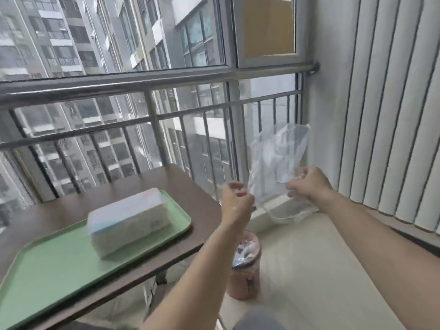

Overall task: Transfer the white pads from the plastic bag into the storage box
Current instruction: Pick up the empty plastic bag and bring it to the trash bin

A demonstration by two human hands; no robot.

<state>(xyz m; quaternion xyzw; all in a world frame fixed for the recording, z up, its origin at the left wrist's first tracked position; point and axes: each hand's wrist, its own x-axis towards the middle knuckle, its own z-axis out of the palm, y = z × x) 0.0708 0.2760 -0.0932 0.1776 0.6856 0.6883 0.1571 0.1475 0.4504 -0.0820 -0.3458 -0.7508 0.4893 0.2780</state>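
Leftmost, a green tray (59, 270) lies on the brown desk (195, 186), which stands against the balcony railing (152, 79). On the tray's far end sits the box (129, 221), lid on, pale and translucent, with white contents showing dimly through its side; whether these are the pads cannot be told through the blur.

Past the desk's right edge, the left hand (237, 201) is raised with fingers curled, thumb and fingertips pressed together on the left edge of the bag (277, 163). Below that forearm, on the pale floor, stands a reddish-brown bin (245, 282) with crumpled wrappers inside, just beside the desk's corner.

The bag is clear and crinkled, held up in the air between both hands in front of the railing's right end, off the desk and above the floor. It looks slack; nothing white can be made out inside it for certain.

The right hand (309, 186) pinches the bag's right edge, fingers closed on the plastic. Further right hang white vertical blinds (392, 115).
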